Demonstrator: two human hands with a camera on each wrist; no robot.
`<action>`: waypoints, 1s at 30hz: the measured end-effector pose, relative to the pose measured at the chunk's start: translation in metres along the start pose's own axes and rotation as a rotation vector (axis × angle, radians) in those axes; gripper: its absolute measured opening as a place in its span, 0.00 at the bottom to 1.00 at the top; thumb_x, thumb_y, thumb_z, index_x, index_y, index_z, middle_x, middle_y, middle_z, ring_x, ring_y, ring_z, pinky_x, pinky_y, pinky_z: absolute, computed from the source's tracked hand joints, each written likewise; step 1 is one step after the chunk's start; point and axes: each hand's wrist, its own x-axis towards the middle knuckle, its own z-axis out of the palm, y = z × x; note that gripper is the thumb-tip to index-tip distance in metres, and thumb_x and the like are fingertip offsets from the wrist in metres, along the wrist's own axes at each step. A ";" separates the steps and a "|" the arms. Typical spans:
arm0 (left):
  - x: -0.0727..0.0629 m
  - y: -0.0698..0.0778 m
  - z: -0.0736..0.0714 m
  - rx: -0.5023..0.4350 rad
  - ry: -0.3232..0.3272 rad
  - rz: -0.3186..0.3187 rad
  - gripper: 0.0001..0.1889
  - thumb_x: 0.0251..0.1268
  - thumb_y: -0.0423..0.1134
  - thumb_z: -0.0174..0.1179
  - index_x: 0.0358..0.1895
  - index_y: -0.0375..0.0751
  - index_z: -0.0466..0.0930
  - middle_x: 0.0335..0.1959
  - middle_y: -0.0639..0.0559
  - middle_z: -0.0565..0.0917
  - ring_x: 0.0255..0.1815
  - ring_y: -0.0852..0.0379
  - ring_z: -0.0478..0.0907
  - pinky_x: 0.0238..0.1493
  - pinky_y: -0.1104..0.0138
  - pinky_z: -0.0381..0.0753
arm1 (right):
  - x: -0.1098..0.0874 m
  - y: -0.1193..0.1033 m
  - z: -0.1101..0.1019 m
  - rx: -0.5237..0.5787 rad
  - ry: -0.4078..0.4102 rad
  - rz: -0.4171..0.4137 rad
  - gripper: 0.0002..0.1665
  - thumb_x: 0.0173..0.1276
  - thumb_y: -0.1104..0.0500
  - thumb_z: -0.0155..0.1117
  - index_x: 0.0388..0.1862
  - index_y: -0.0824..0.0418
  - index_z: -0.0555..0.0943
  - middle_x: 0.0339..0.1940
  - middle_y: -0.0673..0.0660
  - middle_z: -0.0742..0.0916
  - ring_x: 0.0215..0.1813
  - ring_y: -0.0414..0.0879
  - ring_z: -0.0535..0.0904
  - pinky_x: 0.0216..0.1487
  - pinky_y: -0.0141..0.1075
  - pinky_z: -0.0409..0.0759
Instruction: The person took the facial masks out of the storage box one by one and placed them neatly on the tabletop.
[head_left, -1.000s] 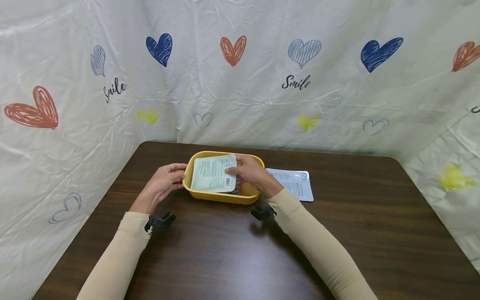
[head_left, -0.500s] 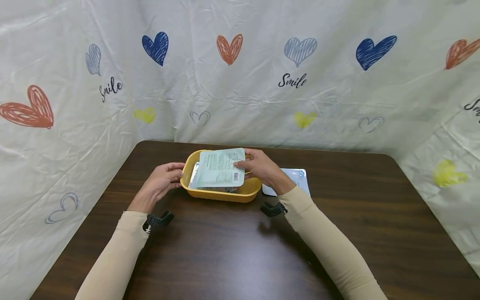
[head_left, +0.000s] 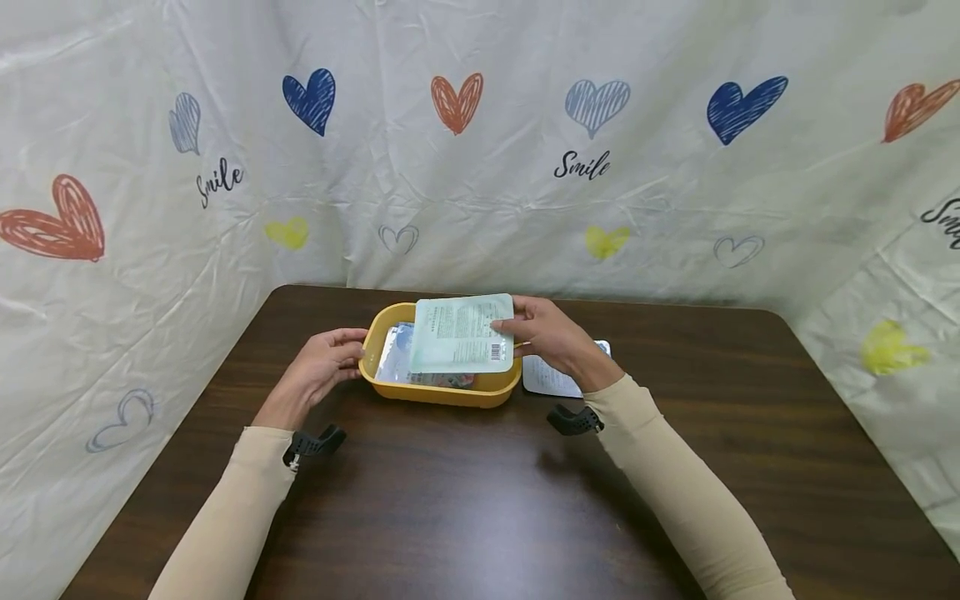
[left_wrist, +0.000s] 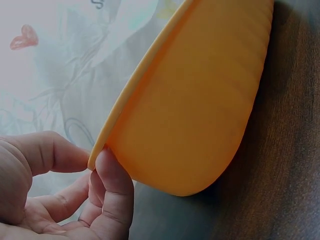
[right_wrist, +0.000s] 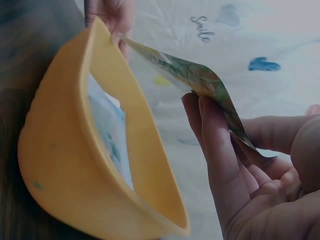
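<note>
From where I watch, the nearest things are two beige sleeves [head_left: 225, 517], then the dark wooden table [head_left: 465, 500]. My view shows the left hand [head_left: 318, 367] pinching the rim of the yellow plastic tub [head_left: 491, 398] at its left end. The right hand [head_left: 555, 340] pinches a flat mint-green sachet [head_left: 459, 333], thumb on its barcode-printed face, and holds it over the tub. I see a silvery sachet [head_left: 393, 358] inside, and a pale-blue sachet [head_left: 547, 379] on the table just right of the tub, partly hidden by the right hand. Behind hangs a white heart-printed curtain [head_left: 510, 183].
</note>
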 end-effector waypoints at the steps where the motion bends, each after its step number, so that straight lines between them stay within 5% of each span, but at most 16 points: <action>1: 0.000 0.000 0.000 0.002 0.001 -0.002 0.25 0.74 0.32 0.54 0.73 0.36 0.67 0.65 0.36 0.73 0.49 0.48 0.78 0.44 0.68 0.85 | -0.003 0.000 -0.003 0.000 0.001 0.001 0.22 0.76 0.61 0.60 0.67 0.61 0.75 0.51 0.60 0.88 0.48 0.53 0.87 0.47 0.46 0.86; 30: 0.002 -0.001 0.000 0.005 0.001 0.010 0.26 0.74 0.32 0.54 0.73 0.36 0.67 0.64 0.35 0.73 0.47 0.48 0.78 0.44 0.67 0.85 | -0.052 0.011 -0.079 0.024 0.043 0.033 0.29 0.78 0.59 0.58 0.75 0.61 0.66 0.51 0.52 0.87 0.46 0.47 0.87 0.43 0.41 0.84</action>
